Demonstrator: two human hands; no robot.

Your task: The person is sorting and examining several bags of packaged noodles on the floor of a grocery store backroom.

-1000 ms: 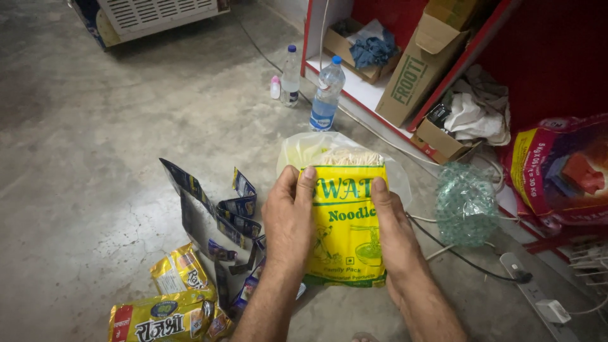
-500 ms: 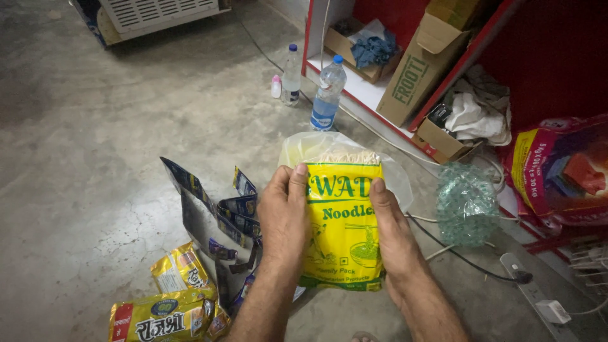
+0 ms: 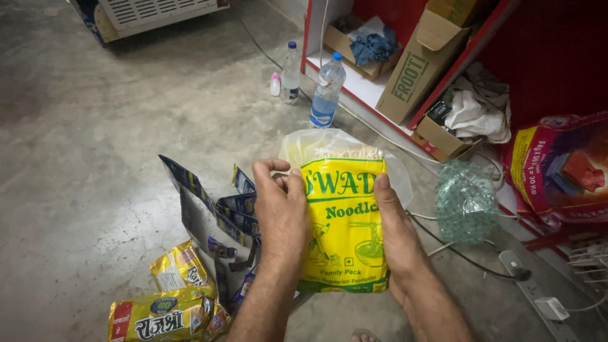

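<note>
A yellow-and-green noodle packet (image 3: 345, 231) with a clear plastic top is held upright above the concrete floor (image 3: 95, 145), clamped between both hands. The left hand (image 3: 280, 212) grips its edge at 9 o'clock, fingers curled over the front; the right hand (image 3: 396, 231) presses its edge at 3 o'clock. Dark blue foil wrappers (image 3: 218, 218) lie at 9 o'clock, yellow snack packets (image 3: 168, 304) at 8, two water bottles (image 3: 327, 92) at 12, and a crumpled green mesh bag (image 3: 467, 199) at 3.
</note>
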